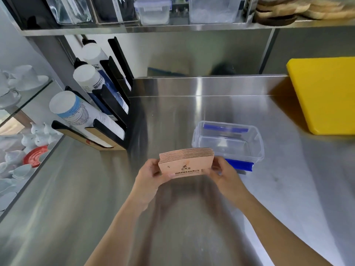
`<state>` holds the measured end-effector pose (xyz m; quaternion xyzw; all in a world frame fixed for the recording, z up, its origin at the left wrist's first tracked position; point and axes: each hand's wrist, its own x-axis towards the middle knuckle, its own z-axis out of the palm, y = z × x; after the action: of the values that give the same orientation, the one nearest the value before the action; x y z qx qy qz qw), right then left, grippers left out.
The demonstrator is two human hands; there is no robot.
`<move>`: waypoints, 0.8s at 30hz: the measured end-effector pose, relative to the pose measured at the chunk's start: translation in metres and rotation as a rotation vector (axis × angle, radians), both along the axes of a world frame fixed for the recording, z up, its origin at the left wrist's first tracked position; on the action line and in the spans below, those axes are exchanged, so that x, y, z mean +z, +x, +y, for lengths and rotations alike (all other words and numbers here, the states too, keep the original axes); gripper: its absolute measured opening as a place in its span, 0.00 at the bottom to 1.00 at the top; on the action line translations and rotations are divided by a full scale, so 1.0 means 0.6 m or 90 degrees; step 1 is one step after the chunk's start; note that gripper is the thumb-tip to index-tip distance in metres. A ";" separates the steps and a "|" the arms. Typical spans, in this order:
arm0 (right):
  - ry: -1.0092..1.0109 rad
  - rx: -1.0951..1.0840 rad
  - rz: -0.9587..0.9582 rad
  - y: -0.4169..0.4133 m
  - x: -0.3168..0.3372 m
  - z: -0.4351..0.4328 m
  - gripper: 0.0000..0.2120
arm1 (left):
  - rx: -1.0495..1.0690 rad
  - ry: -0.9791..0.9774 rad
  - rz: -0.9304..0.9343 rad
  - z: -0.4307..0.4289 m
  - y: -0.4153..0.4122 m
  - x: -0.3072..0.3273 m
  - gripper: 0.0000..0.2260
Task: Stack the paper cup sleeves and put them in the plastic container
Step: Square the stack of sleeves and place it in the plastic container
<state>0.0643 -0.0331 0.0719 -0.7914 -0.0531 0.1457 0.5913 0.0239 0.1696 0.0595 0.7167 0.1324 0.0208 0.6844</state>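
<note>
Both forearms are showing bare from elbow to wrist, with no sleeve in view. The left hand [151, 174] and right hand [223, 172] are wearing no gloves, rings, watch or bands. A short, unpainted thumbnail is showing on the left hand

Only 1 view: a wide-angle camera on the person's head, looking forward and steeply down at the steel table [172, 217]. It sits close above both forearms, which reach in from the bottom edge. Beyond the fingers [217, 168] the view climbs to a shelf [134, 29], with edges bowed by the lens.
</note>
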 end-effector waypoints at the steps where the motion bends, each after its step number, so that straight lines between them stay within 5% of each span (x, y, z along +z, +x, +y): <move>1: -0.003 -0.001 -0.007 0.001 0.003 -0.005 0.15 | -0.007 -0.002 -0.002 -0.012 0.007 0.003 0.15; 10: -0.061 -0.036 -0.085 0.030 0.035 -0.059 0.15 | -0.036 0.104 -0.017 -0.104 0.064 0.028 0.12; 24: 0.016 -0.244 0.149 0.159 0.059 -0.125 0.07 | -0.042 0.099 0.200 -0.184 0.220 0.100 0.12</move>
<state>0.1600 -0.1079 0.1072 -0.7575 0.1656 0.1203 0.6199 0.1558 0.0592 0.1192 0.7660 0.2123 -0.1036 0.5978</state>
